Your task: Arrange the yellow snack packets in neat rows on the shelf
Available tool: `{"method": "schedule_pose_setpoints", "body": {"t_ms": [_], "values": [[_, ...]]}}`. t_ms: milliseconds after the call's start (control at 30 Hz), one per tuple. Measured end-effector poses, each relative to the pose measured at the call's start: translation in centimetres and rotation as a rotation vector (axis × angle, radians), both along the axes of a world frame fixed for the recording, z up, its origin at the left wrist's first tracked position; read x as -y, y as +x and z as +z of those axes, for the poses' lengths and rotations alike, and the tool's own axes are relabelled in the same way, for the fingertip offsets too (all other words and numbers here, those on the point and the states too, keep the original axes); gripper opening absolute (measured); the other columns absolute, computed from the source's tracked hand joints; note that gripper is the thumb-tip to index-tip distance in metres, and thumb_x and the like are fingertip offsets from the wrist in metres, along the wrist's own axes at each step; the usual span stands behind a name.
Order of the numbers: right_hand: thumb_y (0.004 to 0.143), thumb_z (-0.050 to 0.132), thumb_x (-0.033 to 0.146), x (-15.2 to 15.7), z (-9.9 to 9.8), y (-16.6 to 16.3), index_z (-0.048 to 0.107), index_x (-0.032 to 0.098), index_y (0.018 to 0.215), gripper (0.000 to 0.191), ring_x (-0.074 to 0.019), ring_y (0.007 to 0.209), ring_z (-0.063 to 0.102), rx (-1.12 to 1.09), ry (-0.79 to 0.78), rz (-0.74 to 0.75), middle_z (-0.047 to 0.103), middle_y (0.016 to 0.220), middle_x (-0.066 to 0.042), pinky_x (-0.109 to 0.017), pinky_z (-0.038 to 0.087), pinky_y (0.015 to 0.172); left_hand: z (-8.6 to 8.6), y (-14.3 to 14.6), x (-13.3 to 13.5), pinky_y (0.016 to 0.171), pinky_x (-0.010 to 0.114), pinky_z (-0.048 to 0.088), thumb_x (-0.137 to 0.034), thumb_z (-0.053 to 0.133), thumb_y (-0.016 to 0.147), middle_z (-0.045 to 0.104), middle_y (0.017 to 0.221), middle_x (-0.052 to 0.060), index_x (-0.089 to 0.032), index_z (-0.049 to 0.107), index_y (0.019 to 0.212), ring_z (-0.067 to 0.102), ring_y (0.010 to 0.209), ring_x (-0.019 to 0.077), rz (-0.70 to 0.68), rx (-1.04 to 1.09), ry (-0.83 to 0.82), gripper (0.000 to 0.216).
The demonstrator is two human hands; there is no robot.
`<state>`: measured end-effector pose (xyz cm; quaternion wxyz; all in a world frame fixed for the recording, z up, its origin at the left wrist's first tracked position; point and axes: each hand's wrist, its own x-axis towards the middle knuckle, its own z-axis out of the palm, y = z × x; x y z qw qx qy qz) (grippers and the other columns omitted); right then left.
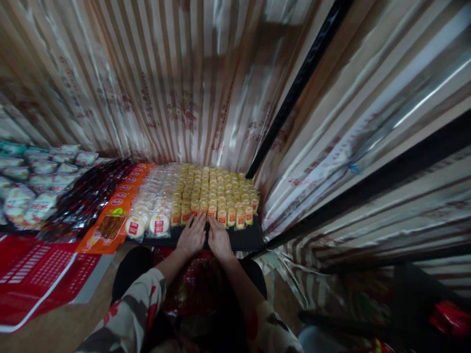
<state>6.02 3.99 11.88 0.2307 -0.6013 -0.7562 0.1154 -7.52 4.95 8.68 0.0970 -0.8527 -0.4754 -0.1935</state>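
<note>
Rows of small yellow packaged cakes (217,189) stand on the black shelf (243,236). My left hand (192,236) rests at the front edge, its fingers stretched forward against the packets of the front row. Close beside it, my right hand (219,239) also reaches forward, fingertips touching the front packets near a cake packet (212,211). Neither hand appears wrapped round a packet, though the fingertips partly cover the ones they touch. Just left of the cakes lie clear packs of round white biscuits (159,223).
Further left are orange snack packets (105,228), a pile of dark shiny packets (91,193) and white bags (40,206). Striped plastic sheeting (184,83) hangs behind. A black post (294,93) rises at the shelf's right end. A red bag (193,282) lies below my arms.
</note>
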Motion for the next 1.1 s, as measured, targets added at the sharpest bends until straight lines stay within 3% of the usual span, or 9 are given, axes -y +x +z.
{"method": "schedule_pose_setpoints", "body": {"t_ms": [133,267,367,667,833,967,1100], "values": [[0.081,0.033,0.005,-0.3,1.2,0.0,0.052,0.010,0.129,0.051,-0.0182,0.124,0.047,-0.001,-0.046,-0.002,0.054,0.130,-0.013,-0.029,0.038,0.104,-0.5,0.0,0.1,0.112,0.045,0.024,-0.023,0.037,0.088,0.042,0.141,0.013,-0.006,0.048,0.129,0.030,0.135,0.0242,-0.055,0.023,0.046,0.046],[0.087,0.031,0.011,-0.9,3.0,-0.1,0.045,0.010,0.134,0.048,-0.0201,0.099,0.064,0.038,-0.158,-0.073,0.067,0.109,-0.015,-0.029,0.048,0.088,-1.2,0.7,0.1,0.110,0.046,0.030,-0.015,0.036,0.087,0.057,0.125,0.014,-0.010,0.056,0.122,0.043,0.125,0.0225,-0.223,0.039,0.068,0.040],[0.090,0.032,0.016,-1.6,4.3,-0.1,0.038,0.010,0.137,0.048,-0.0204,0.089,0.067,0.063,-0.212,-0.067,0.070,0.098,-0.014,-0.028,0.050,0.080,-1.3,1.3,-0.1,0.109,0.048,0.032,-0.015,0.035,0.087,0.058,0.122,0.016,-0.008,0.054,0.124,0.044,0.124,0.0242,-0.248,0.070,0.049,0.042],[0.089,0.037,0.020,-2.5,5.1,0.0,0.053,0.011,0.124,0.039,-0.0217,0.104,0.060,0.177,-0.152,-0.023,0.068,0.102,-0.016,-0.030,0.044,0.089,-0.4,2.2,-0.8,0.112,0.053,0.022,-0.024,0.039,0.087,0.056,0.126,0.011,-0.016,0.055,0.125,0.040,0.128,0.0260,-0.250,0.034,-0.044,0.042],[0.089,0.036,0.020,-1.9,5.9,0.1,0.057,0.013,0.119,0.037,-0.0201,0.110,0.055,0.165,-0.045,0.055,0.065,0.113,-0.012,-0.029,0.041,0.094,-0.6,2.2,-0.7,0.109,0.050,0.028,-0.025,0.038,0.088,0.055,0.127,0.017,-0.005,0.048,0.129,0.038,0.129,0.0291,-0.195,0.015,0.005,0.047],[0.093,0.029,0.026,-3.0,6.1,0.3,0.053,0.011,0.126,0.043,-0.0198,0.127,0.042,0.141,0.091,0.006,0.053,0.132,-0.011,-0.031,0.029,0.107,-0.5,2.4,-0.7,0.108,0.048,0.029,-0.025,0.039,0.088,0.050,0.132,0.019,-0.002,0.048,0.128,0.034,0.132,0.0303,-0.164,0.037,-0.005,0.047],[0.093,0.032,0.031,-4.7,5.2,0.2,0.046,0.003,0.131,0.049,-0.0229,0.133,0.034,0.231,0.019,0.017,0.044,0.139,-0.016,-0.036,0.022,0.111,-0.3,2.6,-0.7,0.110,0.050,0.025,-0.029,0.041,0.088,0.048,0.135,0.018,-0.004,0.048,0.129,0.033,0.133,0.0303,-0.117,0.060,0.001,0.048]]}}
